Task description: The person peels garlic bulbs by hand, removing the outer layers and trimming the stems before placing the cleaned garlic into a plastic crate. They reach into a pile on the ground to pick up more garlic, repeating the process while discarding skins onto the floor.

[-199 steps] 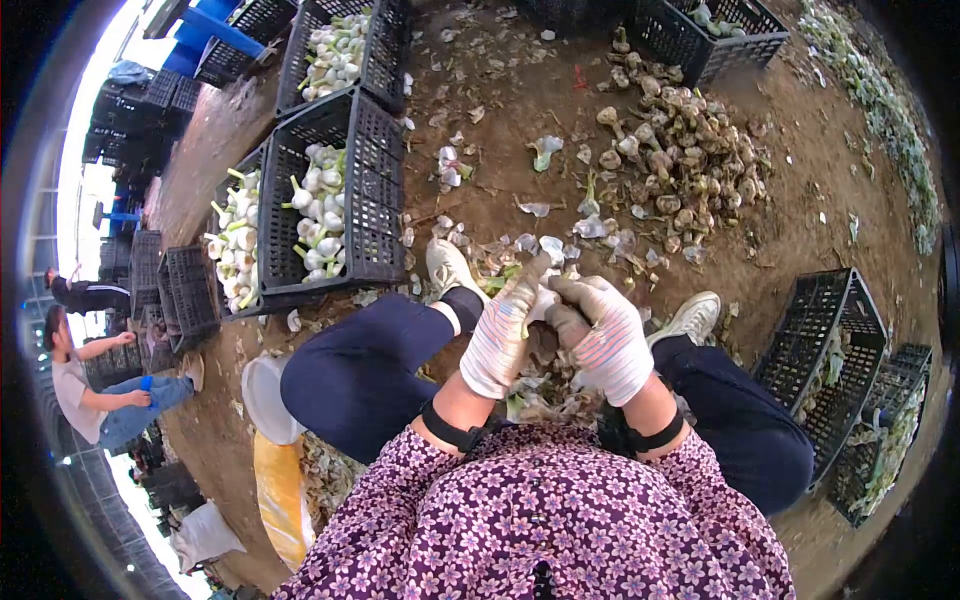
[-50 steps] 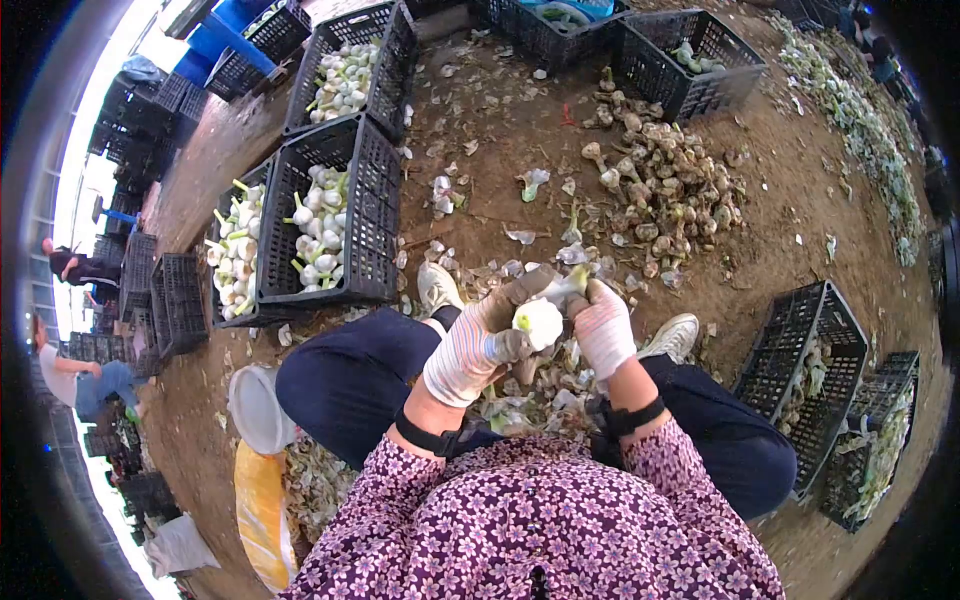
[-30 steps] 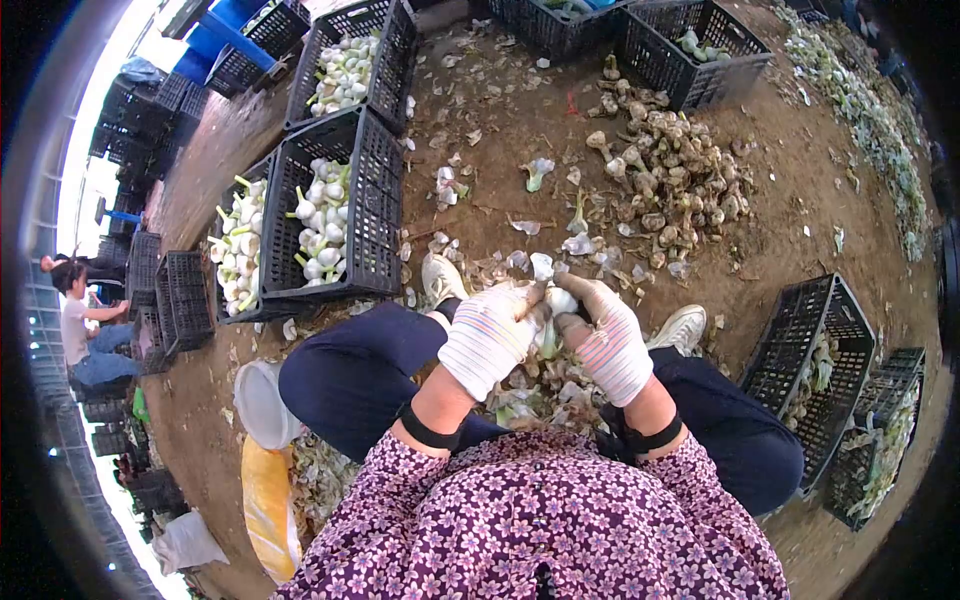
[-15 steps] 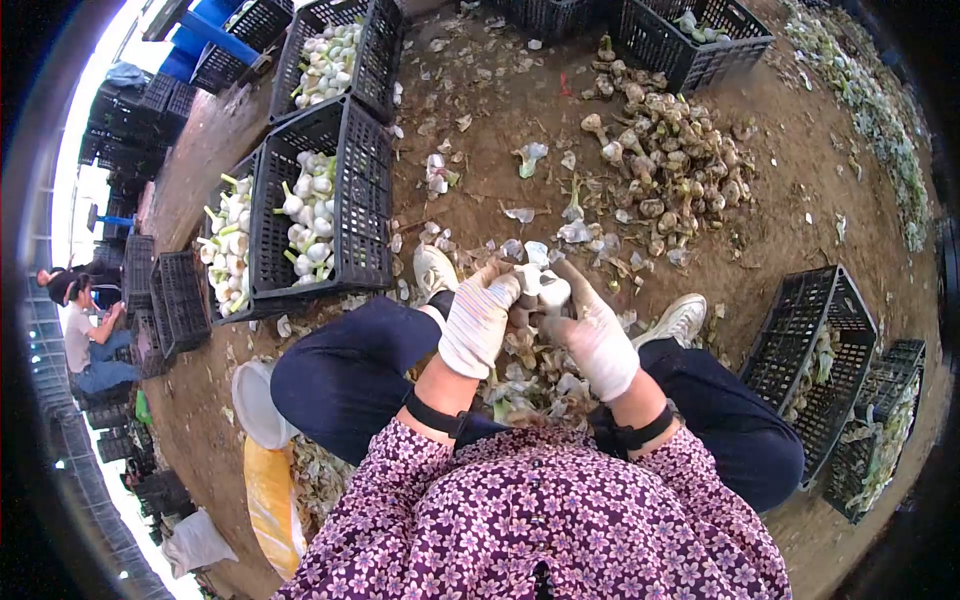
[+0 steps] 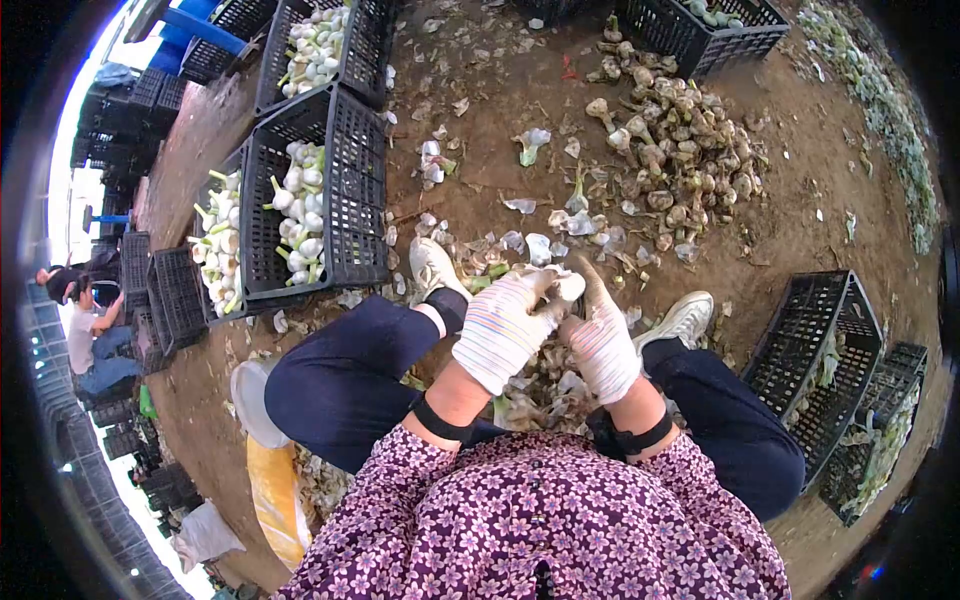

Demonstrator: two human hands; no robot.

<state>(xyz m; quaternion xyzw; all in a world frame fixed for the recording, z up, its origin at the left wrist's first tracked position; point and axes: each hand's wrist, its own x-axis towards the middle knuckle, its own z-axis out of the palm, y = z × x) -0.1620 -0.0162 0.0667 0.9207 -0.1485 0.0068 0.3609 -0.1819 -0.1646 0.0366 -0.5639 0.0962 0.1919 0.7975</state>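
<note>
– So, head cam only, what've the hands got?

– Pale garlic bulb (image 5: 569, 286), up between both gloved hands, above the peels (image 5: 545, 395) on the ground between the shoes (image 5: 684, 322). Left hand (image 5: 508, 325) has its fingers curled in and is gripping the bulb. Right hand (image 5: 600, 345) is right up by it, one finger stretched along its side. Looks like that finger's touching, but it's a bit blurry. Can't tell what the rest of those fingers are doing, they're tucked out of sight.

– And around them?

– Black crate (image 5: 358, 195) of white bulbs with green stems, out past the left knee, with more crates like it behind and beside it. Brown heap (image 5: 690, 150) of garlic on the dirt, ahead and off to the right. Another crate (image 5: 780, 335) stands tilted by the right knee, leafy bits inside.

– Anything on the left, lower down?

– Yeah, white tub (image 5: 252, 402) by the left knee, and a yellow and white sack (image 5: 275, 500) just beside it. Farther off a person (image 5: 85, 340) in jeans sits by some dark crates.
</note>
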